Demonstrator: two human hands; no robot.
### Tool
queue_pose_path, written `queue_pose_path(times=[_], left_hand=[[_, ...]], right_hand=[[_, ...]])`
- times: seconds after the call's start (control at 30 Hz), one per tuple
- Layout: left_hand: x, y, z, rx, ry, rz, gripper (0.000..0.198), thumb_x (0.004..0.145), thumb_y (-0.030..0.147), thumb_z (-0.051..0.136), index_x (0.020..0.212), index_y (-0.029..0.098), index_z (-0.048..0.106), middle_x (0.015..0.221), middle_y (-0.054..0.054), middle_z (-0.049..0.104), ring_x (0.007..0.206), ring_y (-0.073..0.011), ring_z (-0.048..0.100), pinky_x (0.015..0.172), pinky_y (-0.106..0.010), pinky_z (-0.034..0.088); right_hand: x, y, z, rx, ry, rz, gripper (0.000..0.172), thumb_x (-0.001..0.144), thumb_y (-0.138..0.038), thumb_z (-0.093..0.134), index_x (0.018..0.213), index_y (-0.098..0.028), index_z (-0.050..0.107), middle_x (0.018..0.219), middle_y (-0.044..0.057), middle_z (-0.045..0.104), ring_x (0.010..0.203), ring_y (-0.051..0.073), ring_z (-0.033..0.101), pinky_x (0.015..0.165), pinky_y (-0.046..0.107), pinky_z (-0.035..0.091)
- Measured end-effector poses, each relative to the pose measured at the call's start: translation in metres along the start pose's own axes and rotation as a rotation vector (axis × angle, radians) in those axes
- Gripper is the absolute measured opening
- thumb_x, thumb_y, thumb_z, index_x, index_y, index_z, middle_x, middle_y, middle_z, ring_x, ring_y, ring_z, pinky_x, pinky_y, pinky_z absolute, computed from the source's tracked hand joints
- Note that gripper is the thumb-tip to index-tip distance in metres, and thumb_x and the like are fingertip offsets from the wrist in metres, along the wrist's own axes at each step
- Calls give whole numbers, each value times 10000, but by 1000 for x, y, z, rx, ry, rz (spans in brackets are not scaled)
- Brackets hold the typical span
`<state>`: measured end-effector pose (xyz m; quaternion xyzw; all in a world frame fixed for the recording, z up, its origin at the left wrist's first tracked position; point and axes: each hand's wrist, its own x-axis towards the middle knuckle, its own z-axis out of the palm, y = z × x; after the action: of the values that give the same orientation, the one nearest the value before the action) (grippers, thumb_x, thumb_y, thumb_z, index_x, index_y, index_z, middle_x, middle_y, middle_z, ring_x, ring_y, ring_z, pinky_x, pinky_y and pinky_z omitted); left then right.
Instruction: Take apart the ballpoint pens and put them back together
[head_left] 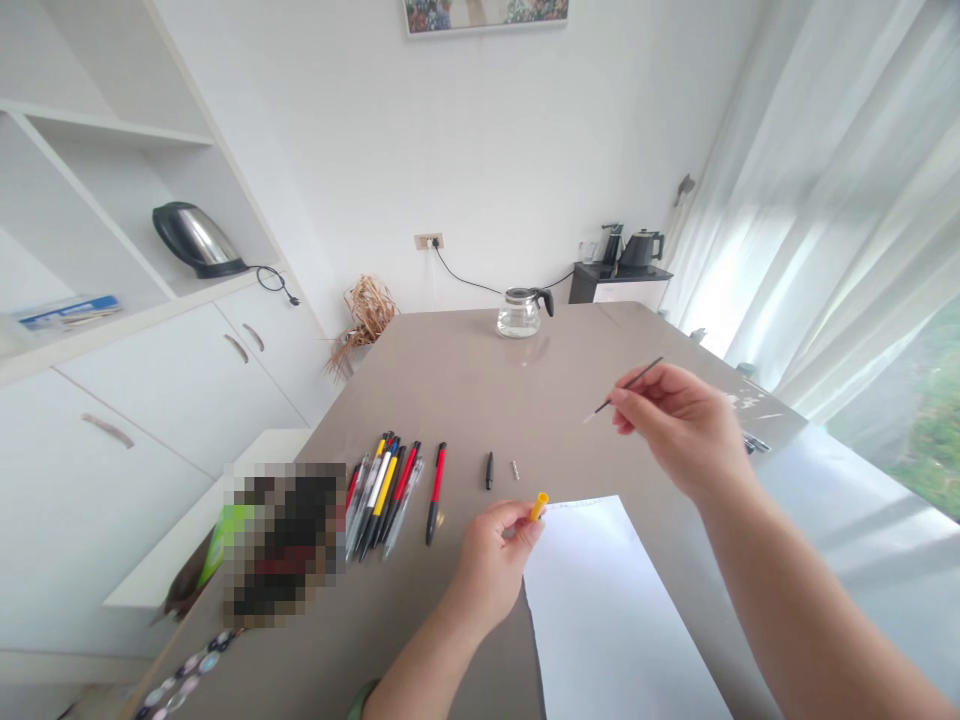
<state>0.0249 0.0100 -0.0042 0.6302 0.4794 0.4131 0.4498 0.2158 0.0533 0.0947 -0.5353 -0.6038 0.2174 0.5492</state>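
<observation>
Near the top left corner of a white sheet of paper (607, 600), my left hand (499, 555) pinches a yellow pen barrel (538, 506), its open end up. My right hand (675, 415) is raised over the table to the right, holding a thin dark pen refill (634, 378) slanted between thumb and fingers. A black pen tip piece (489, 470) and a small metal spring (515, 469) lie just beyond my left hand. Farther left lies a single red and black pen (436, 492), beside a pile of several pens (386, 490) in mixed colours.
A glass pot (519, 313) with a black handle stands at the far end of the table (450, 370). A blurred dark item (285, 545) and a string of beads (187, 675) lie at the left edge. More pens (756, 442) lie at the right.
</observation>
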Motion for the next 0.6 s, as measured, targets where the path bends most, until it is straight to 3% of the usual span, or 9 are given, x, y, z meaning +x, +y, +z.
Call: queue_pose_path(times=[0.07, 0.13, 0.23, 0.43, 0.6], left_hand=[[0, 1, 0, 3, -8, -5, 234, 777, 307, 494, 907, 175, 636, 907, -55, 632, 821, -165, 573, 736, -251, 448], [0, 1, 1, -1, -19, -7, 236, 779, 313, 490, 902, 173, 636, 907, -58, 629, 820, -166, 572, 725, -249, 450], [0, 1, 2, -5, -28, 0, 239, 782, 316, 485, 894, 168, 635, 902, -65, 626, 829, -170, 567, 724, -251, 448], [2, 6, 2, 36, -36, 27, 223, 785, 296, 483, 867, 160, 640, 841, -59, 615, 777, -161, 559, 697, -244, 437], [2, 11, 2, 40, -57, 42, 213, 792, 286, 472, 854, 174, 642, 840, -54, 603, 787, -157, 549, 694, -237, 431]], right_hand=[[-4, -11, -7, 105, 107, -4, 113, 687, -276, 574, 692, -171, 531, 748, 26, 575, 519, 100, 524, 480, 237, 439], [-9, -15, -9, 115, 117, 0, 124, 701, -288, 573, 672, -172, 538, 713, 21, 576, 515, 97, 515, 480, 231, 429], [-15, -15, -7, 64, -34, -20, 172, 759, -313, 518, 671, -167, 543, 607, 12, 565, 524, 100, 510, 497, 221, 420], [-24, -23, -6, -45, -452, -189, 146, 773, -268, 502, 705, -156, 568, 739, 36, 618, 540, 84, 490, 462, 192, 398], [-28, -29, -8, -30, -544, -273, 87, 769, -205, 500, 699, -165, 534, 780, 34, 626, 545, 73, 496, 466, 177, 405]])
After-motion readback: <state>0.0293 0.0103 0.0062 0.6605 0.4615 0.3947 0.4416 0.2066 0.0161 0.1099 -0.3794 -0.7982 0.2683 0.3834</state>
